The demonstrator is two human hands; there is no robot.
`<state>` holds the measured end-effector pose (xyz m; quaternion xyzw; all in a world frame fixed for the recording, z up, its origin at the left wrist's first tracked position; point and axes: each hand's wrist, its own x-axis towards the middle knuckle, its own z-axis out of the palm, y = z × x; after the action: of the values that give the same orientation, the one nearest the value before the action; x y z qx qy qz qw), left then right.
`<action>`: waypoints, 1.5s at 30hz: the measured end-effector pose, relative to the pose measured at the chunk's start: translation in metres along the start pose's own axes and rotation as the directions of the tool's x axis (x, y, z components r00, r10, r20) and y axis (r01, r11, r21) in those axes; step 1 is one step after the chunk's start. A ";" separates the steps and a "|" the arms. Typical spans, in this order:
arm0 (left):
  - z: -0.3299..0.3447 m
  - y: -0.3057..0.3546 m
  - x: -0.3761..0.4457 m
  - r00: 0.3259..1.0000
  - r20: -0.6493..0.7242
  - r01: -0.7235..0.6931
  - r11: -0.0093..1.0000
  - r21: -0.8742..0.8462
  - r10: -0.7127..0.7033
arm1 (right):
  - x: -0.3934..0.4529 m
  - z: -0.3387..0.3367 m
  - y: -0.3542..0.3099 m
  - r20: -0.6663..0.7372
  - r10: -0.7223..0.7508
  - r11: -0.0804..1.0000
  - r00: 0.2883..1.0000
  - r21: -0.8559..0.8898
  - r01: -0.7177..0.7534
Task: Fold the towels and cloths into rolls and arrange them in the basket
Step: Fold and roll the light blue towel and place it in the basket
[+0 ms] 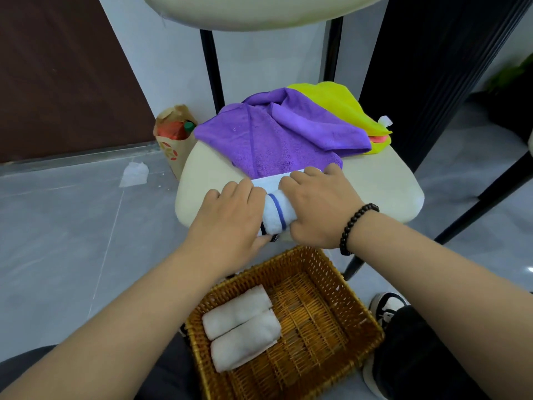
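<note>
Nearest, a wicker basket [291,321] on the floor holds two white rolled towels [240,327] side by side at its left; its near edge is cut off. Beyond, on the cream chair seat [383,183], the left hand [230,212] and right hand [320,209] each grip an end of a white blue-striped towel [275,210], fingers curled over the roll, hiding its ends. Farther back lie a purple cloth [277,131] and a yellow cloth [340,103], partly covered.

1. Both ends of the white striped towel [275,210] are covered by the left hand [230,215] and right hand [320,209].
2. A pink cloth [377,139] (barely a sliver) peeks from under the yellow cloth [340,105].
3. The chair backrest [259,13] is cut off by the top edge.
</note>
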<state>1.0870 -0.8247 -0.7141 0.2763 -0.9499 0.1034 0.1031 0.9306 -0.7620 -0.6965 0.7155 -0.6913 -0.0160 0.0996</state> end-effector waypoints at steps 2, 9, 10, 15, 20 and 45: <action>-0.002 -0.005 0.005 0.994 0.102 0.034 0.995 -0.093 -0.025 | -0.006 0.000 -0.006 -0.031 0.010 1.000 0.999 0.013 -0.010; -0.009 -0.023 0.014 0.916 0.396 0.224 0.894 -0.389 -0.057 | -0.014 0.018 -0.012 -0.171 0.006 0.998 0.985 -0.059 -0.016; -0.007 -0.018 0.013 0.937 0.334 0.209 0.930 -0.302 -0.102 | -0.008 0.014 -0.010 -0.155 0.002 0.999 0.988 -0.044 -0.009; 0.006 0.001 0.002 0.995 -0.039 0.096 0.991 0.089 -0.093 | 0.005 0.000 -0.003 0.046 -0.030 1.000 0.998 0.002 0.030; -0.001 -0.009 0.010 0.973 0.157 0.186 0.977 -0.105 -0.168 | 0.003 -0.006 -0.004 0.118 -0.030 1.000 0.993 0.009 0.029; -0.032 0.022 -0.010 0.861 0.403 0.264 -0.404 -0.876 -0.311 | -0.010 -0.019 -0.027 -0.147 0.096 0.759 0.984 0.650 0.023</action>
<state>1.0877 -0.7932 -0.6888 0.3173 -0.5265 -0.7222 0.3172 0.9596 -0.7494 -0.6833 0.6906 -0.6566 0.2879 -0.0949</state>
